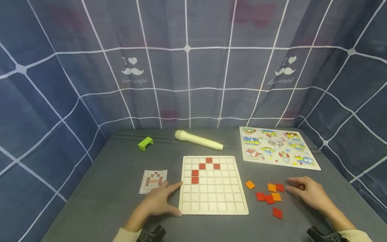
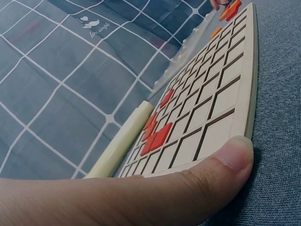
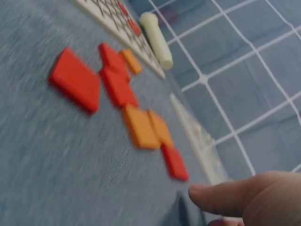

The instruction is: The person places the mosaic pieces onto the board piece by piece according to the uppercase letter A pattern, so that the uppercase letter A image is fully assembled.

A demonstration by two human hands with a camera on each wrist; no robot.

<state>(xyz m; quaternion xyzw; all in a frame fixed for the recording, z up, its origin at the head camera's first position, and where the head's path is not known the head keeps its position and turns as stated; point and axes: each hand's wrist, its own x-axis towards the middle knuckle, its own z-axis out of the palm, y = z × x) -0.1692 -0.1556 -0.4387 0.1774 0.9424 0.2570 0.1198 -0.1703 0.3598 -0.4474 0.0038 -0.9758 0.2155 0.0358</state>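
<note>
A cream grid board lies on the grey cloth, with several red square tiles set in its upper cells. My left hand rests at the board's left edge, its thumb and index finger spread and touching the rim. In the left wrist view the thumb lies against the board's corner. My right hand is just right of a loose red tile, fingers loosely bent. The right wrist view shows a small gap between the thumb and that tile; no held tile is visible.
Loose orange tiles and red tiles lie right of the board. A printed pattern card is partly behind my left hand. Farther back are a green arch block, a cream toy microphone and a picture puzzle board.
</note>
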